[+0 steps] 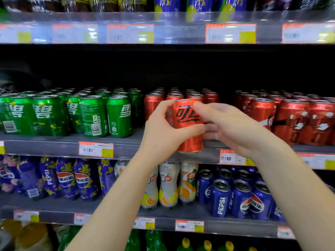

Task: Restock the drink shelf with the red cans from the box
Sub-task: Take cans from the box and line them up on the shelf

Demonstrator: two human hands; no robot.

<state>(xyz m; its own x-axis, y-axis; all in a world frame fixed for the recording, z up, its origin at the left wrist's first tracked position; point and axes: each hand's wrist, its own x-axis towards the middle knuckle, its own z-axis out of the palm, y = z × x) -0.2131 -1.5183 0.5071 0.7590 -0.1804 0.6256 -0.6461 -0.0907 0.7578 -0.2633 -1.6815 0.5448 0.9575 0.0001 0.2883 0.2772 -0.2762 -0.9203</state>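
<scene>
Grey shelf (54, 144) packed with green cans (94, 115) and red cans (290, 120); left hand (163, 131) gripping a red can (188, 124), right hand (232, 127) touching it, fingers straight.

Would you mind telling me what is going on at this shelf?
A person is stocking the drink shelf. Their left hand grips a red can at the shelf's front edge, before the rows of red cans, right of the green Sprite cans. The right hand touches the can's upper right side. It is not yet set in place.
</scene>
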